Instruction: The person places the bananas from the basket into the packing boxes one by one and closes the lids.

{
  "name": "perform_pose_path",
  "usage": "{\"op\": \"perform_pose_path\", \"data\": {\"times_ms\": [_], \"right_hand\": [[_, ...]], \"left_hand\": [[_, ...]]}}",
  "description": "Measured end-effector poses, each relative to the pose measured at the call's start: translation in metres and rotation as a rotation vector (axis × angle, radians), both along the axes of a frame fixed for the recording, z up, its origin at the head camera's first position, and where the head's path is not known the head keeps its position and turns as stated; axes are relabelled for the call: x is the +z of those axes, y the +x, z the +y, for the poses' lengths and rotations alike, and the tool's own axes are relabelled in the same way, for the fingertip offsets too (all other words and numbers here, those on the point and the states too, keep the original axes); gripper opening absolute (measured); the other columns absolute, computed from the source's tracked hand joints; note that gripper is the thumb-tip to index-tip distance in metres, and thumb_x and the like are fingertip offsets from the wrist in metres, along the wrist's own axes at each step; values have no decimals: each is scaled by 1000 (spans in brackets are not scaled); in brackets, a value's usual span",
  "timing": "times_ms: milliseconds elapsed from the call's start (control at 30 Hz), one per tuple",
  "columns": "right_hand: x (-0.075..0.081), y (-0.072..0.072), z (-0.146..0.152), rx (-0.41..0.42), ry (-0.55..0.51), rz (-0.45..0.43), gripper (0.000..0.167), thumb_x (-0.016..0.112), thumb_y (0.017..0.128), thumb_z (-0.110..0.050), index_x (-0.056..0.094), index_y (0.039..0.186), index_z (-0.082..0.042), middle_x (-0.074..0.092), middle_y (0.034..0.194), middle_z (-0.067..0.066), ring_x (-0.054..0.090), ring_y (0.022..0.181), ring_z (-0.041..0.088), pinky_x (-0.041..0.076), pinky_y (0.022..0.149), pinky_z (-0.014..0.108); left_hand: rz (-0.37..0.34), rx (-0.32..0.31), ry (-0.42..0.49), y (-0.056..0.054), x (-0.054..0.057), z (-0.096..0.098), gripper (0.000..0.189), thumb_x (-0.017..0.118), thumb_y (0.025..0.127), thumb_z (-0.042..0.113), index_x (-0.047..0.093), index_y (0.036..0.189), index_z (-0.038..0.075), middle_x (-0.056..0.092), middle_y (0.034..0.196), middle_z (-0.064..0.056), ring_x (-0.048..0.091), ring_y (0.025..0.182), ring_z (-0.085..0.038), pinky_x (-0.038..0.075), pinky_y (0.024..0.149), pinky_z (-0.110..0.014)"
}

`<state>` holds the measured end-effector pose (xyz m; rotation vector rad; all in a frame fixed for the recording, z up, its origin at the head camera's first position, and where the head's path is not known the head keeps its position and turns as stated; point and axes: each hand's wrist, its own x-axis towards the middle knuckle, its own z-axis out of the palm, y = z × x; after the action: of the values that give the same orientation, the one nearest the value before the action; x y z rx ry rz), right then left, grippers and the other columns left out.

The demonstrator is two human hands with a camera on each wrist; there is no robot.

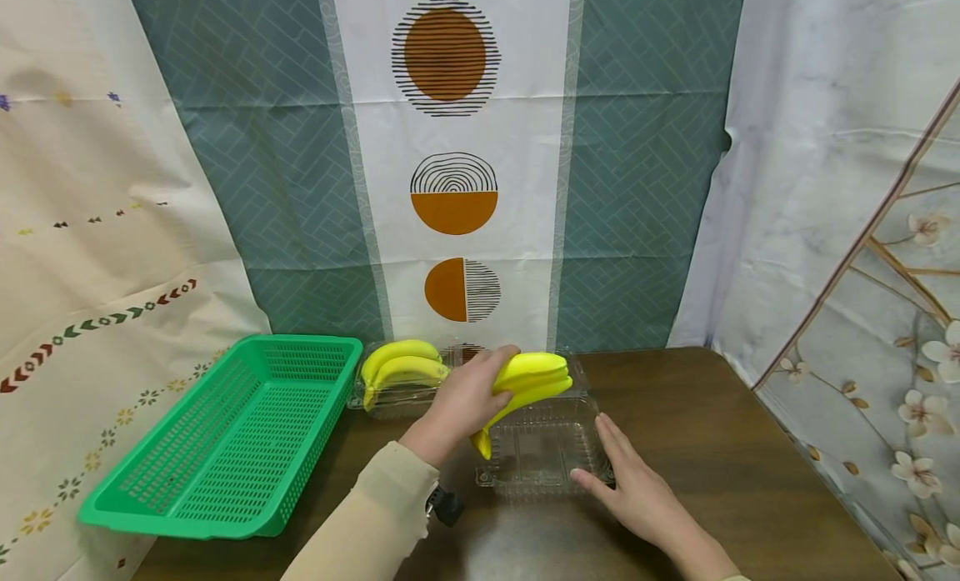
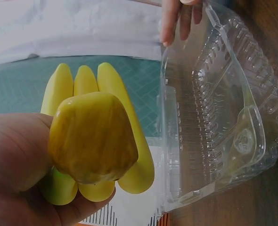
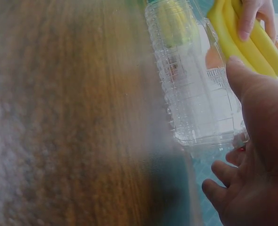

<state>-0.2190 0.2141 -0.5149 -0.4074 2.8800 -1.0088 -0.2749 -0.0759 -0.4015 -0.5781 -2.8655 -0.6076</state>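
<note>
A bunch of yellow bananas (image 1: pixel 534 378) is gripped by my left hand (image 1: pixel 467 399), held above an open clear plastic clamshell box (image 1: pixel 542 456). In the left wrist view the stem end of the banana bunch (image 2: pixel 94 136) faces the camera, with the left hand (image 2: pixel 16 160) wrapped about its side. At the box's right side is my right hand (image 1: pixel 637 489), fingers extended along the wall and thumb by the front corner. The right wrist view has the right hand (image 3: pixel 271 136) beside the clear box (image 3: pixel 200 99); some contact points are hidden.
Behind and left stands another clear plastic box (image 1: pixel 390 408) with bananas (image 1: pixel 405 369) in it. A green slatted basket (image 1: pixel 288 473) sits at the left of the brown wooden table (image 1: pixel 697 431). Patterned cloths (image 1: pixel 637 172) hang at the back and both sides.
</note>
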Motion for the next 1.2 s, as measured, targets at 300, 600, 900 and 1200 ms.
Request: {"op": "perform_pose_path", "data": {"times_ms": [300, 600, 900, 1200], "right_hand": [[-1, 1, 0, -7, 1, -5, 107, 63, 104, -71, 11, 179, -16, 9, 185, 12, 37, 158, 49, 40, 113, 78], [-1, 1, 0, -7, -2, -10, 107, 63, 104, -71, 11, 179, -15, 9, 185, 13, 37, 158, 49, 39, 113, 78], [2, 0, 0, -1, -10, -16, 107, 63, 104, -70, 11, 179, -14, 9, 185, 14, 35, 159, 49, 39, 114, 78], [2, 1, 0, -3, -7, 3, 106, 64, 105, -69, 12, 179, -14, 10, 185, 14, 35, 159, 48, 39, 115, 77]], "left_hand": [[20, -27, -11, -2, -11, 2, 69, 84, 102, 21, 52, 163, 21, 68, 141, -9, 69, 100, -25, 60, 87, -46], [25, -37, -46, -5, -21, 9, 70, 84, 102, 24, 51, 164, 21, 69, 135, -8, 70, 98, -23, 60, 82, -44], [16, -46, -59, -6, -27, 14, 70, 84, 102, 23, 51, 163, 22, 69, 140, -8, 71, 105, -25, 61, 88, -46], [22, -58, -70, -11, -37, 18, 67, 86, 101, 22, 55, 160, 23, 70, 134, -6, 70, 102, -23, 61, 89, -44]]}}
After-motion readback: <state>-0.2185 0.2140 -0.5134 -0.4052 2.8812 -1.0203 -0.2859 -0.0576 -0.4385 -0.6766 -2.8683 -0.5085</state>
